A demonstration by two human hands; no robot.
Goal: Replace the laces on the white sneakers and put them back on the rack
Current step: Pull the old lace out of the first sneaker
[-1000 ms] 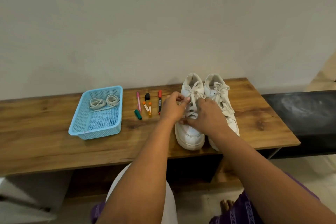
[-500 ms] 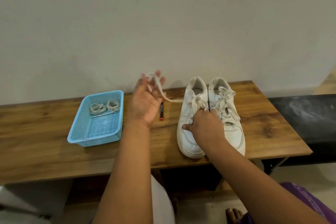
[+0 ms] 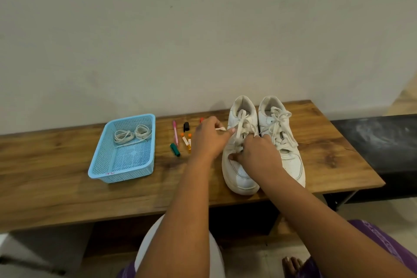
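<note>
Sneakers (image 3: 264, 142) are standing side by side on the wooden bench (image 3: 67, 187), the right hand (image 3: 255, 153) pressing curled fingers onto the left shoe to steady it while the left hand (image 3: 209, 137) is pinching its lace end (image 3: 220, 128), apparently unthreading it.

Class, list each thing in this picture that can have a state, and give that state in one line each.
Left sneaker: laces loosened, being undone.
Right sneaker: still laced and tied.
Left hand: pinches a lace end.
Right hand: presses on the left sneaker.
Basket: holds two coiled laces.
Markers: lying flat, capped.
</note>
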